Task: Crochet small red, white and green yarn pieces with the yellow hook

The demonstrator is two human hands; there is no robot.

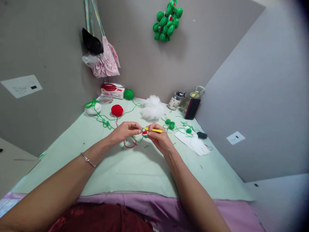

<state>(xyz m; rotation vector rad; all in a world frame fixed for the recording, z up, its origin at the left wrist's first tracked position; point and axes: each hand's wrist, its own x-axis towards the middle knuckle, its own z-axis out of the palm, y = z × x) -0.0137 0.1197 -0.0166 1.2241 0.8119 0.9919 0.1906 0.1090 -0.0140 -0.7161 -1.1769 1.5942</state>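
Note:
A small crocheted piece in red, white and green hangs between my hands, over the middle of the table. My right hand is closed on a crochet hook with a yellow handle, and its fingers also touch the piece. My left hand is closed at the left of the piece, its thumb and fingers pinched together near the hook's thin tip. What this pinch holds is too small to make out. Red and green yarn ends trail below my left hand.
Behind my hands are a red yarn ball, white stuffing, and a green yarn ball. At the right lie white cloth, small green balls, and a leaning phone. Tangled green yarn lies left.

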